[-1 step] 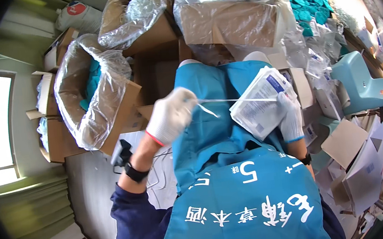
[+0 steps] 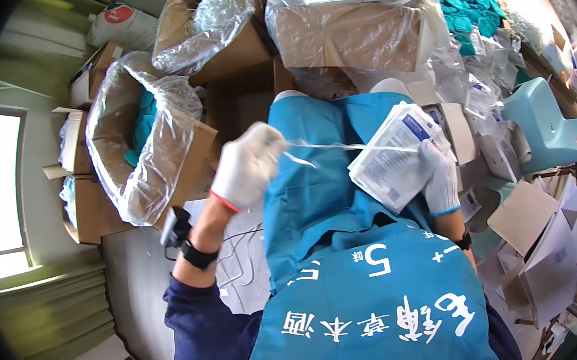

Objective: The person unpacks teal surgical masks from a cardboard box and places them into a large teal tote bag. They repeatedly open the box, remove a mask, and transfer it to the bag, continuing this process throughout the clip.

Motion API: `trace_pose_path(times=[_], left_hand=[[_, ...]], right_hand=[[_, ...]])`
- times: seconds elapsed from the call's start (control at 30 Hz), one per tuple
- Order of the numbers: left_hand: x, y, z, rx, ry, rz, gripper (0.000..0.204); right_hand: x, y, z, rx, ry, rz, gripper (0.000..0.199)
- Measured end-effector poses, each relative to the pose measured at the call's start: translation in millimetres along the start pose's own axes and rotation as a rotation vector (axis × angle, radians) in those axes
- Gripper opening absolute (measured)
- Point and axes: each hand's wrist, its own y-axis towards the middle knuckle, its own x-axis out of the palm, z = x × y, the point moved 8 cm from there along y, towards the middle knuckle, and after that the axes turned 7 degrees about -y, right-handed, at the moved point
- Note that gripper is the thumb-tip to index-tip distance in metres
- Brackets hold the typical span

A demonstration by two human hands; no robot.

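Observation:
My right hand (image 2: 439, 180), in a white knit glove with a blue cuff, grips a stack of flat white packets (image 2: 395, 162) by its right edge. The stack rests over my lap on a blue apron (image 2: 303, 185). A thin white string (image 2: 331, 145) runs across from the stack to my left hand (image 2: 248, 165), whose glove has a red cuff. The left fingers are closed on the string, and a loose end hangs below them. Whether the string passes round the stack is hidden.
Left ahead stands a carton lined with clear plastic (image 2: 182, 149), teal pieces inside. Farther ahead are another lined carton (image 2: 244, 43) and a plastic-covered carton (image 2: 350, 34). At right are a light-blue plastic stool (image 2: 541, 116), opened boxes (image 2: 527, 213) and a teal pile (image 2: 460, 4).
My left hand has moved slightly left and away from me, with more string showing toward the stack. The right hand and the packets have hardly moved.

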Motion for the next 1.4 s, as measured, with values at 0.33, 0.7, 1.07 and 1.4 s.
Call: trace_pose_path(times=[0.33, 0.7, 1.07, 1.4], left_hand=[[-254, 195, 38, 0.553, 0.906, 0.903, 0.037], [57, 114, 19, 0.262, 0.137, -0.263, 0.029], [102, 18, -75, -0.026, 0.146, -0.022, 0.043], [109, 18, -47, 0.145, 0.22, -0.053, 0.033]], right_hand=[[0, 11, 18, 0.048, 0.001, 0.016, 0.035], [68, -1, 30, 0.146, 0.463, -0.091, 0.041], [52, -34, 22, 0.004, -1.174, -0.262, 0.062], [93, -37, -44, -0.672, -1.331, -0.193, 0.034]])
